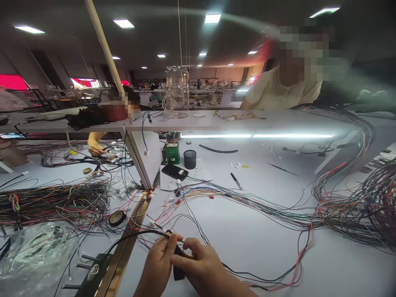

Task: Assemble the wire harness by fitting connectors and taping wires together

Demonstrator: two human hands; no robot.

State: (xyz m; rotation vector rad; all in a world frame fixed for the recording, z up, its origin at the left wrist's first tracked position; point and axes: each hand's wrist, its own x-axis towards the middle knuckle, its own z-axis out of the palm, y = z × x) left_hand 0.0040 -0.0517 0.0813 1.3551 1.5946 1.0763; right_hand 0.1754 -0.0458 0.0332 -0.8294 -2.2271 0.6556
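Near the bottom middle of the view, my two hands are close together over the white table. My left hand (pixel 159 260) pinches a black cable (pixel 140 233), with its thumb on top. My right hand (pixel 202 264) is closed around what looks like a roll of black tape (pixel 178 273), mostly covered by the fingers; a yellowish inner edge shows. Black and red wires (pixel 262 278) run out to the right from under my right hand. Just beyond my fingers lie loose wire ends with a small white connector (pixel 152 222).
A large wire bundle (pixel 355 210) spreads across the right side. Farther back are a phone (pixel 175 172), a mesh cup (pixel 189 159), a green box (pixel 172 153) and a knife-like tool (pixel 236 180). Another tape roll (pixel 117 218) lies left. A co-worker's hand (pixel 95 147) handles wires.
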